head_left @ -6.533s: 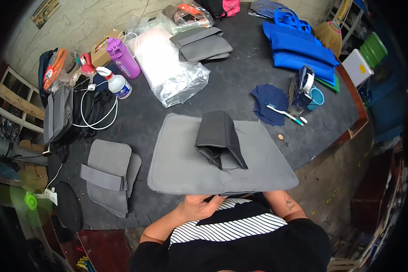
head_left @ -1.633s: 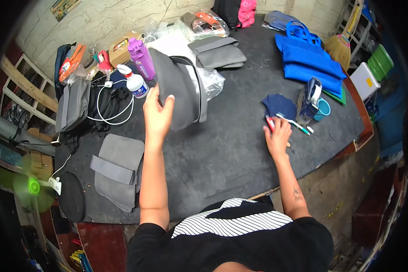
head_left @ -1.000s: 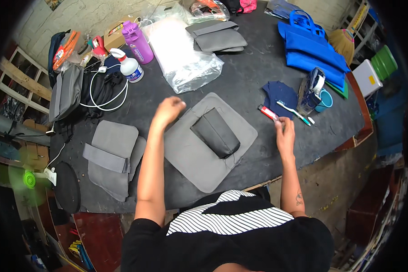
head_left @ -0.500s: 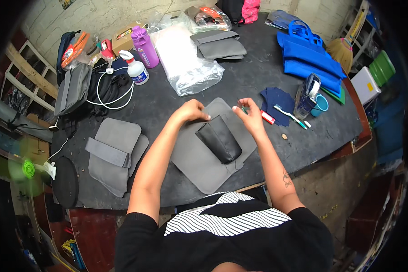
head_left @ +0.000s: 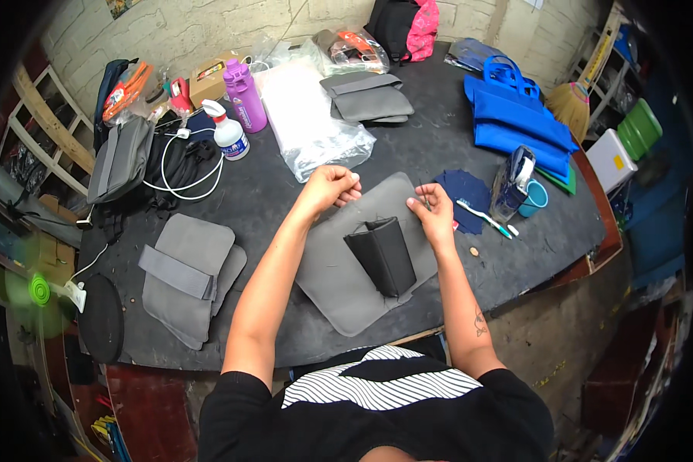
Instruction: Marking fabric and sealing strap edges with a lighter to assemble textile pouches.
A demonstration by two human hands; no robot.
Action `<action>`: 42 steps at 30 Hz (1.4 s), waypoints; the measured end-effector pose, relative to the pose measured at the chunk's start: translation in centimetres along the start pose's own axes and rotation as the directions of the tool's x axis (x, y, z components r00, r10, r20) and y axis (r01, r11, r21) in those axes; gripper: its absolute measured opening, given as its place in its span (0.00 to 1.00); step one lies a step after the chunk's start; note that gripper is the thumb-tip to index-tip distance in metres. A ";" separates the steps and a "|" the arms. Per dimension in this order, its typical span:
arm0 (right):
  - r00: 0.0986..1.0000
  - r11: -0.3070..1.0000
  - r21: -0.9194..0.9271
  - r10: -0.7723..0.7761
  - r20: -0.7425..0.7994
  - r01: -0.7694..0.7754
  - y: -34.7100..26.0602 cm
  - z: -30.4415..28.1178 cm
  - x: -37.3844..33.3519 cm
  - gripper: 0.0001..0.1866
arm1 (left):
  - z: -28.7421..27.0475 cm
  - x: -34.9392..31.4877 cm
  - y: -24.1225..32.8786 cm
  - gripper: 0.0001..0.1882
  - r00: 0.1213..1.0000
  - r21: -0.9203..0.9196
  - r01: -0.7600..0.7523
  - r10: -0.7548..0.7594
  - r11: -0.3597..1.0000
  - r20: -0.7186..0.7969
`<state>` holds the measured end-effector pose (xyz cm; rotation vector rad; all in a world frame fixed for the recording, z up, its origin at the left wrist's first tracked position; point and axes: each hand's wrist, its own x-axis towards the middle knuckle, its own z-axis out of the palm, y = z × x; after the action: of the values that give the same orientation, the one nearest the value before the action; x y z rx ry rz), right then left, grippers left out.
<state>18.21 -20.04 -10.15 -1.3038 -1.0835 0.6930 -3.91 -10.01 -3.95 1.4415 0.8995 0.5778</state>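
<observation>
Grey, round-cornered fabric panel [head_left: 333,273] under boxy black pouch [head_left: 391,262]; curls left hand [head_left: 330,189] at pouch's eleven o'clock, right hand [head_left: 436,213] at one; cannot tell grips.

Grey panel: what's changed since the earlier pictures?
The grey panel, held up by the left hand earlier, now lies on the table, black piece upward. That hand released it, then came to its far-left edge. The right hand moved leftward from beside the navy fabric to the panel's far-right edge. The spray bottle and blue bag stayed put.
</observation>
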 end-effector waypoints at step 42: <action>0.970 0.824 -0.514 -0.226 0.086 0.238 -6.1 1.5 0.4 0.18 | 1.0 -1.0 -0.7 0.08 0.983 -0.300 -0.016 0.070 0.954 0.169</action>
<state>16.03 -20.18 -4.29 -1.5840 -1.4870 0.2260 -3.77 -11.46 -4.52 1.2192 0.6115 0.5799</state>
